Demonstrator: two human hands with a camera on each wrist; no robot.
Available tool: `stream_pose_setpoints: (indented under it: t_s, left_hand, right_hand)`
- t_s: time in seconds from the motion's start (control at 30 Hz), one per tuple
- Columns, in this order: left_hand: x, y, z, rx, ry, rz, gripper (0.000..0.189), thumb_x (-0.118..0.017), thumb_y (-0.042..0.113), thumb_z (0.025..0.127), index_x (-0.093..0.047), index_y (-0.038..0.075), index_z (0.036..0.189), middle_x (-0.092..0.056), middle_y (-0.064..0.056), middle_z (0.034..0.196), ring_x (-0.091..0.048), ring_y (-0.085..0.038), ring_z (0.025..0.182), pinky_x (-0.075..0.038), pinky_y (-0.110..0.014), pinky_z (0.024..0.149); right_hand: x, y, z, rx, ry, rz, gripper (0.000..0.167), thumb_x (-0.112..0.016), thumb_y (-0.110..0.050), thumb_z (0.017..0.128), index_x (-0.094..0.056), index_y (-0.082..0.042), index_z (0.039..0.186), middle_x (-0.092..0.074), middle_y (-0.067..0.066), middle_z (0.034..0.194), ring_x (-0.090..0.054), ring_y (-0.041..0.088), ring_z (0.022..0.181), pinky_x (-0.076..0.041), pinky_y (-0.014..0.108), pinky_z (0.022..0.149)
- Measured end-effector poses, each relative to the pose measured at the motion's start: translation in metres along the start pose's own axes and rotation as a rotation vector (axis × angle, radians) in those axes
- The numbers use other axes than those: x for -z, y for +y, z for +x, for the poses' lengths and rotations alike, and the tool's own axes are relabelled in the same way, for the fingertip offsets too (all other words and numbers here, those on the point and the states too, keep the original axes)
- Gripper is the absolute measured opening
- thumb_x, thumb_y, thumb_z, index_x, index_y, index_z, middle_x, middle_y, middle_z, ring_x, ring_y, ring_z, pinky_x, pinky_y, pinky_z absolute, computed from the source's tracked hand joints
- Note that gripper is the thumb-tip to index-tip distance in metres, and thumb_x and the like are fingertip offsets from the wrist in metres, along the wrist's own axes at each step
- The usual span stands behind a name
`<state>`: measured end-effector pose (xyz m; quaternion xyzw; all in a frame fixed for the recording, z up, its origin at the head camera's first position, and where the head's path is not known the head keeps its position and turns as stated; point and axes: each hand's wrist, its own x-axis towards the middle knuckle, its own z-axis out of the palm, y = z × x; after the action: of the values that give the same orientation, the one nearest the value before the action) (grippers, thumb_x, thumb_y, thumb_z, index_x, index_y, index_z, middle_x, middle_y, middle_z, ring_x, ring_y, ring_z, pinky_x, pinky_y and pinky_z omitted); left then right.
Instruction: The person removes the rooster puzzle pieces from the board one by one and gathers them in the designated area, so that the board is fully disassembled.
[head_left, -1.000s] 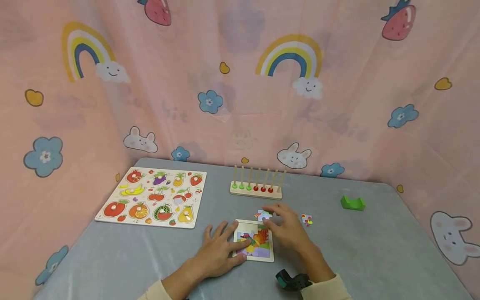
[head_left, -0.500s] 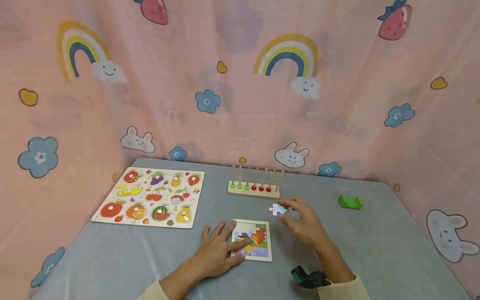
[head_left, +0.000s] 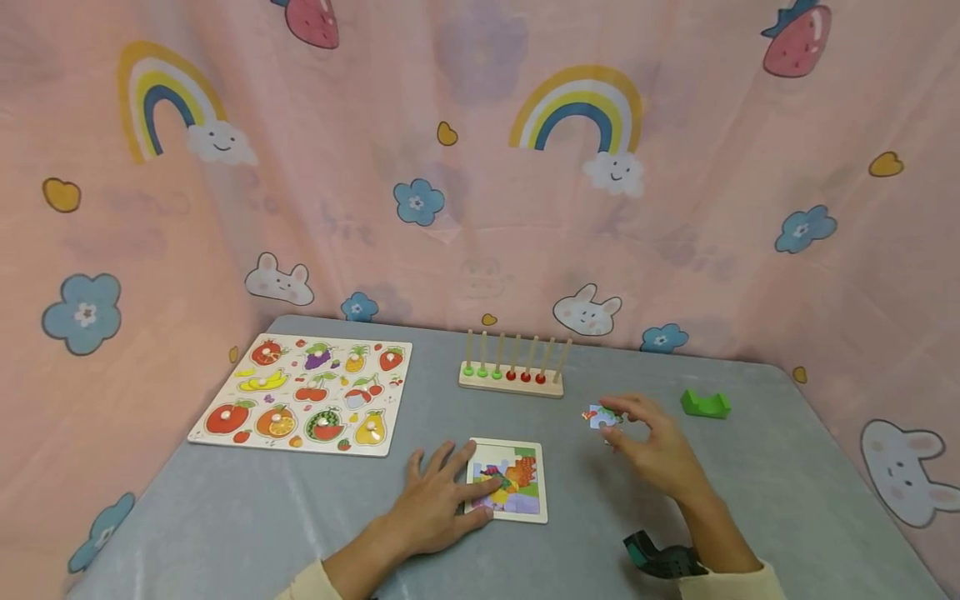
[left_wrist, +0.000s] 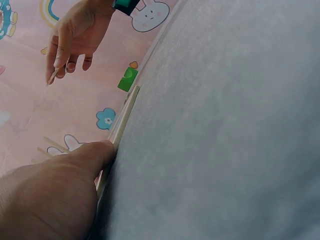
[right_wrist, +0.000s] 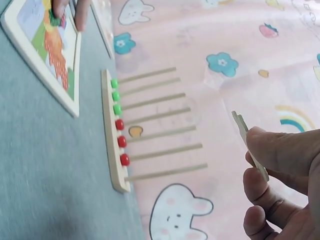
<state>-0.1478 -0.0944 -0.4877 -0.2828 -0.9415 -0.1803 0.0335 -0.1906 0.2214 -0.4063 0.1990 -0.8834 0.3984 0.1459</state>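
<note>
My left hand (head_left: 429, 508) lies spread with its fingertips on a small square jigsaw tray (head_left: 517, 520). Its index finger touches the colourful pieces inside; in the left wrist view the thumb (left_wrist: 85, 157) is against the tray's side. A pale strip of bare tray shows along its upper part. To the right of the tray, above the table, my right hand (head_left: 663, 458) pinches a jigsaw piece (head_left: 602, 417) by its right side. That piece appears edge-on (right_wrist: 242, 127) in the right wrist view. Beneath the right fingers, a second piece is almost wholly hidden.
A fruit knob-puzzle board (head_left: 300, 450) lies at the left. Behind the tray stands a wooden peg rack (head_left: 510, 387) with green and red beads on upright pegs. A green block (head_left: 705, 405) sits at the back right. Pink printed cloth (head_left: 480, 250) hangs behind the table.
My right hand has moved rightward from the tray's top edge with the pinched piece, now over the spot where the second piece lay. The left hand has stayed on the tray.
</note>
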Motion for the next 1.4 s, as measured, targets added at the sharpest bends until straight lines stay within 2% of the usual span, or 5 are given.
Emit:
stream_pose_setpoints:
  t_s: [0.3, 0.57, 0.67, 1.17, 1.4]
  left_hand:
    - [0.002, 0.002, 0.0, 0.005, -0.014, -0.004, 0.043, -0.052, 0.055, 0.093, -0.057, 0.043, 0.134, -0.031, -0.009, 0.153, -0.025, -0.038, 0.138, -0.012, -0.07, 0.098]
    - [0.001, 0.001, 0.0, 0.001, -0.005, 0.002, 0.043, -0.053, 0.055, 0.093, -0.057, 0.043, 0.134, -0.032, -0.009, 0.153, -0.026, -0.038, 0.137, -0.013, -0.07, 0.098]
    - [0.001, 0.001, 0.0, 0.001, -0.005, 0.001, 0.043, -0.053, 0.055, 0.093, -0.056, 0.043, 0.134, -0.032, -0.009, 0.153, -0.026, -0.038, 0.137, -0.013, -0.07, 0.098]
    - [0.0, 0.001, 0.0, 0.013, -0.012, -0.007, 0.042, -0.054, 0.054, 0.093, -0.057, 0.043, 0.134, -0.031, -0.008, 0.153, -0.025, -0.038, 0.138, -0.012, -0.07, 0.098]
    - [0.0, 0.001, 0.0, 0.013, -0.015, -0.013, 0.043, -0.053, 0.055, 0.093, -0.056, 0.043, 0.134, -0.03, -0.008, 0.154, -0.024, -0.037, 0.138, -0.011, -0.07, 0.098]
  right_hand:
    - [0.023, 0.023, -0.007, 0.044, 0.023, -0.038, 0.037, -0.074, -0.002, 0.083, -0.066, -0.003, 0.12, -0.061, 0.002, 0.109, -0.048, 0.012, 0.097, -0.037, 0.029, 0.082]
    - [0.04, 0.04, -0.014, -0.008, 0.019, -0.044, 0.034, -0.07, -0.005, 0.088, -0.064, 0.0, 0.121, -0.061, 0.012, 0.116, -0.047, 0.011, 0.101, -0.037, 0.056, 0.081]
    - [0.046, 0.047, -0.016, -0.035, 0.022, -0.048, 0.033, -0.068, -0.008, 0.09, -0.063, 0.001, 0.121, -0.06, 0.015, 0.117, -0.047, 0.015, 0.102, -0.037, 0.057, 0.081]
    - [0.055, 0.086, -0.025, -0.057, 0.022, -0.099, 0.032, -0.07, -0.007, 0.089, -0.065, 0.002, 0.119, -0.062, 0.015, 0.112, -0.049, 0.008, 0.094, -0.039, 0.029, 0.073]
    - [0.053, 0.105, -0.028, -0.111, -0.007, -0.137, 0.032, -0.071, -0.008, 0.087, -0.066, 0.002, 0.117, -0.062, 0.016, 0.114, -0.049, 0.014, 0.093, -0.04, 0.028, 0.073]
